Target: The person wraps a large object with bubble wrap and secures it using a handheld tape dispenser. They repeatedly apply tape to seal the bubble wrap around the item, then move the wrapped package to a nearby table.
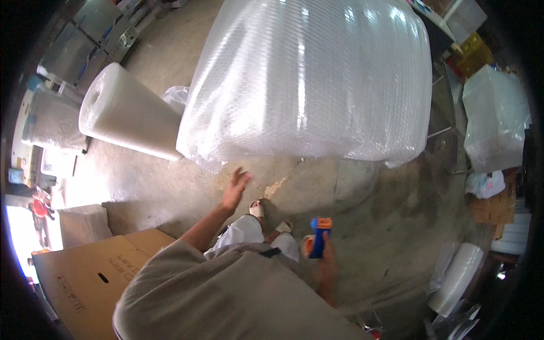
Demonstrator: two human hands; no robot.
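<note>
Ahead of me stands a large bulky object covered in clear bubble wrap (317,85); what is inside cannot be made out. My left hand (235,190) is just short of its lower near edge, fingers apart and holding nothing. It does not appear to touch the wrap, whose loose edge hangs close to the fingertips. Down by my right side, my right hand (328,256) is closed round a blue and orange tape dispenser (319,238). A roll of tape sits on the dispenser's left side.
A thick roll of white wrapping material (133,116) stands left of the wrapped object. At the lower left is a large cardboard box (96,277). Along the right are another wrapped bundle (493,116), a white plastic bag (485,184) and a smaller roll (458,277). Concrete floor (351,198) lies between.
</note>
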